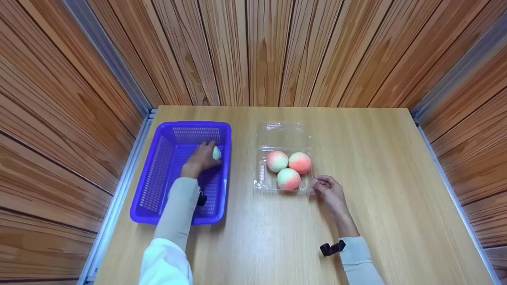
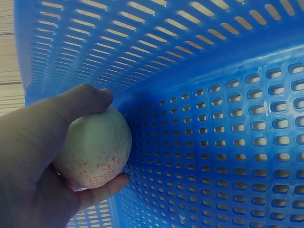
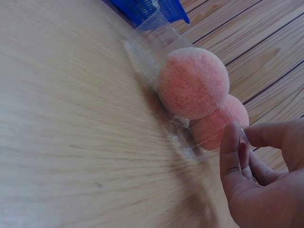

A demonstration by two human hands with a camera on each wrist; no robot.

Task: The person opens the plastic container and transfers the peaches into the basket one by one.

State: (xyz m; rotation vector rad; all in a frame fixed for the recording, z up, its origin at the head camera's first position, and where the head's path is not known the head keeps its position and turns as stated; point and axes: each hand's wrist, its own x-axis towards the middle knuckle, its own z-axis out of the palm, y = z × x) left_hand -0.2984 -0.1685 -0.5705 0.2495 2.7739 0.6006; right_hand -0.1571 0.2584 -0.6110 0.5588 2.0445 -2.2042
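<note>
Inside the purple-blue basket (image 1: 136,209), my left hand (image 1: 201,158) grips a pale peach (image 2: 97,147) flecked with pink. Thumb and fingers curl round its sides in the left wrist view, close to the basket's wall. My right hand (image 1: 330,194) pinches the near right corner of a clear plastic clamshell box (image 1: 261,180) between thumb and fingers. Three pink and pale green peaches sit in the box's near half: one at left (image 1: 277,161), one at right (image 1: 300,162) and one in front (image 1: 288,179). The box's lid (image 1: 283,134) lies folded open toward the back.
The basket stands at the left of the wooden table (image 1: 376,158), with perforated walls around my left hand. Wood-plank panels (image 1: 269,51) rise behind the table and along both sides. A metal rail (image 1: 115,198) runs along the left edge.
</note>
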